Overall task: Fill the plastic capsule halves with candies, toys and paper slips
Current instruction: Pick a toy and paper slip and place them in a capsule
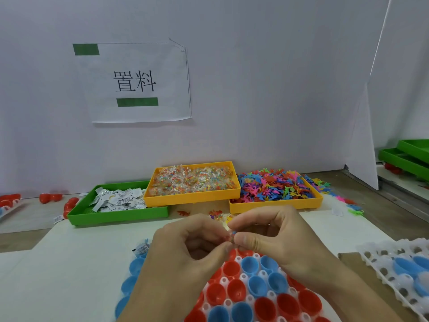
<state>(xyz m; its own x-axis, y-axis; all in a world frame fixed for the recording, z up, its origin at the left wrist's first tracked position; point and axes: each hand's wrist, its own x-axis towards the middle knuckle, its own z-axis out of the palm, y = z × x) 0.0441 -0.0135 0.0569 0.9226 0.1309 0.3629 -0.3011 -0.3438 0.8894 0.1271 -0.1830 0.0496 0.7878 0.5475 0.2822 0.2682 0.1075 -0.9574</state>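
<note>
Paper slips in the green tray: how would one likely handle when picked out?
The paper slips look thin and folded, so probably very light and floppy. They lie jumbled and overlapping in the green tray, so pinching just one may drag neighbours along. Unlikely to roll.

Facing you, the white paper sign (139,82) taped to the wall reads "置料" in black (two green tape strips hold it). Print on the paper slips (118,199) is illegible.
</note>
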